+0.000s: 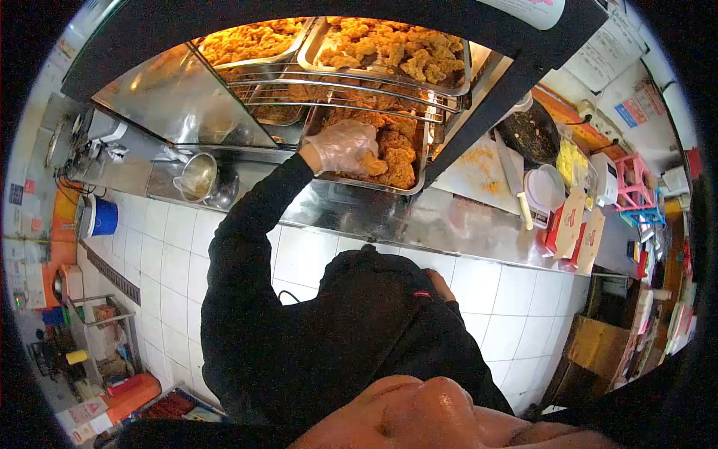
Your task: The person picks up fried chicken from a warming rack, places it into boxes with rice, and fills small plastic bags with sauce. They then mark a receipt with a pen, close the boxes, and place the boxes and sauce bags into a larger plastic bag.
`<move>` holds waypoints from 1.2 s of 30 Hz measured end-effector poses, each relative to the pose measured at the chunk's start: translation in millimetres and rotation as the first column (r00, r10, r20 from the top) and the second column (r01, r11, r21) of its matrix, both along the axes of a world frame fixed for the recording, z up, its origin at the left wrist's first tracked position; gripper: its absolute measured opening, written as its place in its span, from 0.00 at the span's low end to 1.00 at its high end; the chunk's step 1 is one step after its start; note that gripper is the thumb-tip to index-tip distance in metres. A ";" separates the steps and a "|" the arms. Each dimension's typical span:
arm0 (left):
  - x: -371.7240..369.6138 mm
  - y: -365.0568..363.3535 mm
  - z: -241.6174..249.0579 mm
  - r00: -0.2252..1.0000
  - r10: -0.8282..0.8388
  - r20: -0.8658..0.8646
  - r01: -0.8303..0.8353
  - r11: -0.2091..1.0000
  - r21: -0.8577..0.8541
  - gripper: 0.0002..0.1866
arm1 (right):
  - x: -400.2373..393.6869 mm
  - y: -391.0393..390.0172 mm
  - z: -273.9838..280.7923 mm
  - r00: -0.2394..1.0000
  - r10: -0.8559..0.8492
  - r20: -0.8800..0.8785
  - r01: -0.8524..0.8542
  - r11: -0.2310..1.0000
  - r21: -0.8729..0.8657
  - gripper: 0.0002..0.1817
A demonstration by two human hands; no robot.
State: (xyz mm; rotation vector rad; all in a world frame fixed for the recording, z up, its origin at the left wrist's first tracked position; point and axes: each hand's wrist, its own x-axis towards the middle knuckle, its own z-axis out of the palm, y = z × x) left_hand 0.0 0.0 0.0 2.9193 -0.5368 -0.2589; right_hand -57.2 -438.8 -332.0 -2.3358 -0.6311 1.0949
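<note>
My left hand [344, 147], in a clear plastic glove, reaches into a metal tray [420, 183] in the lit warming cabinet. Its fingers curl around a fried chicken piece [372, 163] at the tray's near side. More large fried chicken pieces [399, 161] lie beside and behind the hand. My right hand [440, 285] is bare and close to my body at the counter's front. My dark sleeve and body cover much of it, so its fingers and anything in them are hidden.
Trays of smaller fried pieces [390, 46] fill the upper wire rack [336, 91]. An open glass door [183, 101] slants to the left. Rightward lie a knife [513, 176] on a crumb-strewn cutting board [467, 170], a scale [544, 191] and red boxes [565, 224]. A metal pot [197, 178] stands left.
</note>
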 end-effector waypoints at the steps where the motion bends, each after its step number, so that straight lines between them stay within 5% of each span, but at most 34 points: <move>1: 0.9 6.5 -3.2 0.996 -0.058 0.066 0.068 0.985 -0.156 0.17 | -2.6 -0.5 5.7 1.000 -0.024 -0.013 0.025 0.993 0.111 0.22; 3: -2.2 15.9 -10.8 0.985 -0.113 0.133 0.150 0.939 -0.311 0.16 | -4.4 2.8 25.3 0.998 -0.056 -0.032 0.062 0.975 0.215 0.22; 5: -16.2 18.2 -14.4 0.943 0.328 -0.050 -0.269 0.668 -0.694 0.23 | 4.3 30.2 78.4 0.950 -0.193 -0.246 0.263 0.918 0.298 0.19; 7: -29.1 13.0 -3.2 0.903 0.426 -0.063 -0.349 0.638 -0.687 0.24 | 14.3 66.7 138.3 0.961 -0.216 -0.172 0.248 0.949 0.193 0.18; 8: -36.2 10.5 -4.2 0.891 0.349 -0.291 -0.390 0.258 -0.884 0.24 | 20.1 79.5 151.0 0.982 -0.130 -0.139 0.170 0.930 0.327 0.18; 9: -41.2 10.0 -4.8 0.869 0.180 -0.460 -0.433 -0.171 -0.885 0.25 | 24.2 93.3 163.9 0.994 -0.045 -0.096 0.083 0.889 0.451 0.19; 10: -41.5 10.3 -16.6 0.858 0.104 -0.502 -0.447 -0.327 -0.832 0.27 | 27.4 110.4 179.0 0.995 -0.039 -0.097 0.078 0.889 0.451 0.19; 11: -44.5 9.3 -20.5 0.857 0.111 -0.503 -0.445 -0.330 -0.832 0.27 | 29.4 129.2 193.7 0.982 0.017 -0.188 0.080 0.863 0.498 0.19; 14: -55.1 -3.1 -16.9 0.890 -0.121 -0.439 -0.414 -0.617 -0.669 0.27 | 27.0 184.5 238.2 0.922 0.106 -0.373 0.147 0.794 0.590 0.18; 17: -61.5 -1.9 -20.1 0.865 0.085 -0.495 -0.304 -0.696 -0.650 0.28 | 24.2 220.4 242.0 0.895 0.142 -0.422 0.181 0.751 0.635 0.17; 19: -70.6 4.5 -7.6 0.860 0.155 -0.487 -0.292 -0.633 -0.717 0.26 | 22.8 228.0 242.7 0.915 0.149 -0.376 0.143 0.751 0.644 0.16; 22: -68.4 12.9 -13.6 0.765 0.467 -0.445 -0.305 -0.346 -0.887 0.24 | 15.3 228.7 240.6 0.908 0.166 -0.385 0.136 0.752 0.645 0.15; 23: -62.4 12.8 -18.2 0.760 0.469 -0.449 -0.306 -0.351 -0.885 0.24 | 13.5 227.5 233.3 0.905 0.166 -0.391 0.122 0.780 0.614 0.15; 24: -54.0 12.6 -24.5 0.753 0.601 -0.268 -0.374 0.056 -0.926 0.25 | 12.2 226.9 227.8 0.904 0.166 -0.395 0.107 0.805 0.583 0.14; 25: -47.7 6.1 -20.9 0.764 0.643 -0.049 -0.425 0.446 -0.788 0.26 | 11.0 226.9 225.4 0.903 0.170 -0.395 0.104 0.806 0.583 0.14; 26: -41.3 -4.6 -16.9 0.780 0.617 0.108 -0.385 0.608 -0.695 0.25 | 9.9 226.6 223.7 0.906 0.190 -0.378 0.077 0.805 0.589 0.14; 27: -40.0 -7.7 -16.8 0.779 0.617 0.110 -0.384 0.608 -0.695 0.25 | 9.6 226.4 222.1 0.910 0.209 -0.359 0.050 0.802 0.595 0.14; 29: -35.6 -10.8 -18.1 0.567 0.546 0.617 -0.390 0.838 -0.383 0.22 | 9.8 223.4 216.0 0.918 0.204 -0.339 0.053 0.785 0.617 0.14; 31: -36.2 0.7 -17.8 0.532 0.608 0.589 -0.435 0.793 -0.426 0.21 | 13.2 222.2 225.6 0.927 0.192 -0.322 0.065 0.764 0.642 0.14; 34: -45.7 0.2 -25.3 0.743 0.545 0.389 -0.590 0.807 -0.004 0.23 | 12.1 213.2 227.2 0.909 0.109 -0.402 0.149 0.816 0.558 0.14; 36: -43.0 -0.1 -42.1 0.726 0.502 0.470 -0.552 0.833 -0.037 0.23 | 14.3 215.5 211.9 0.906 0.099 -0.412 0.208 0.744 0.635 0.15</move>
